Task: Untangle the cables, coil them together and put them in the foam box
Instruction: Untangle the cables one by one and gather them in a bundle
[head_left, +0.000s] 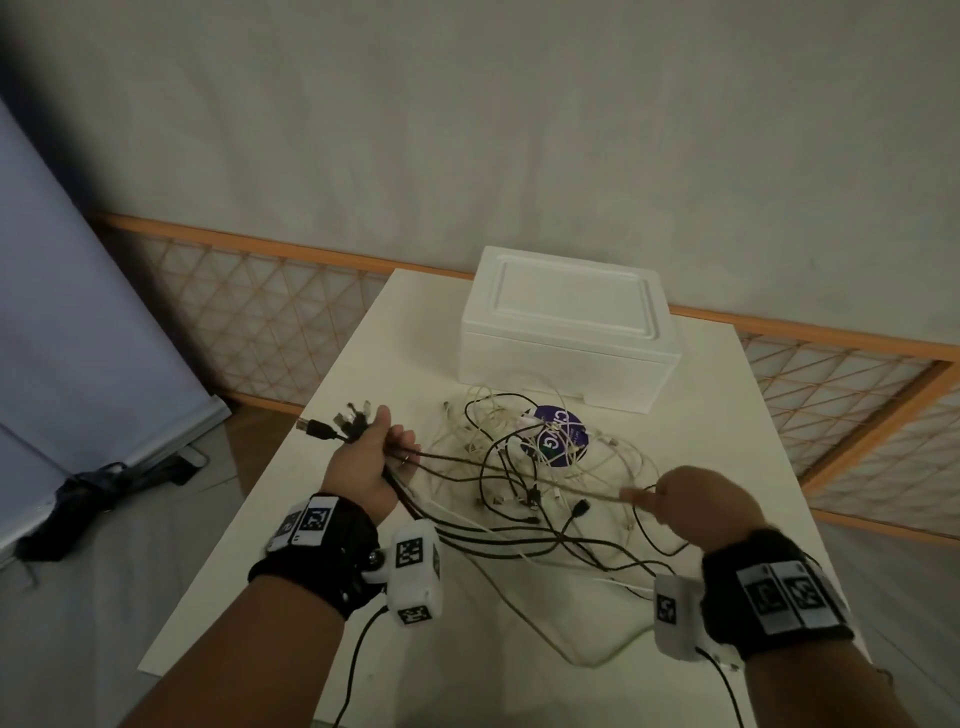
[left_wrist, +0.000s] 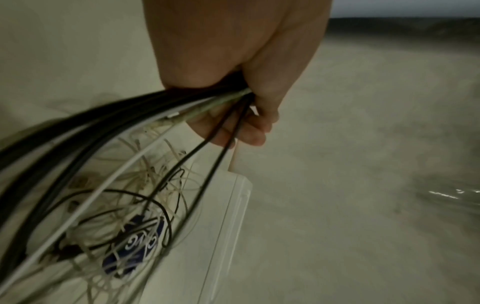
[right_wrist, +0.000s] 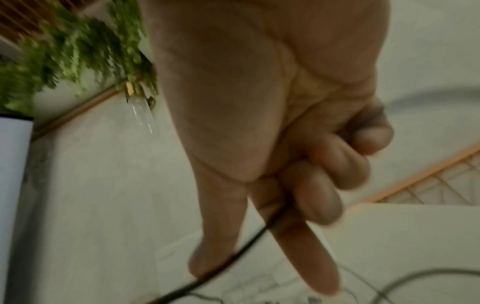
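Observation:
A tangle of black and white cables (head_left: 524, 467) lies mid-table, in front of the closed white foam box (head_left: 566, 338). My left hand (head_left: 371, 457) grips a bundle of several cable ends (left_wrist: 197, 102), and their plugs (head_left: 337, 423) stick out past the thumb. My right hand (head_left: 696, 501) holds one dark cable (right_wrist: 233, 255) between thumb and curled fingers. That cable is drawn taut between both hands, above the table. The lid of the foam box is on.
A round purple sticker (head_left: 558, 436) lies under the tangle. The white table (head_left: 291, 561) has edges close on the left and right. An orange lattice rail (head_left: 260, 306) runs behind it; a dark umbrella (head_left: 88, 499) lies on the floor at the left.

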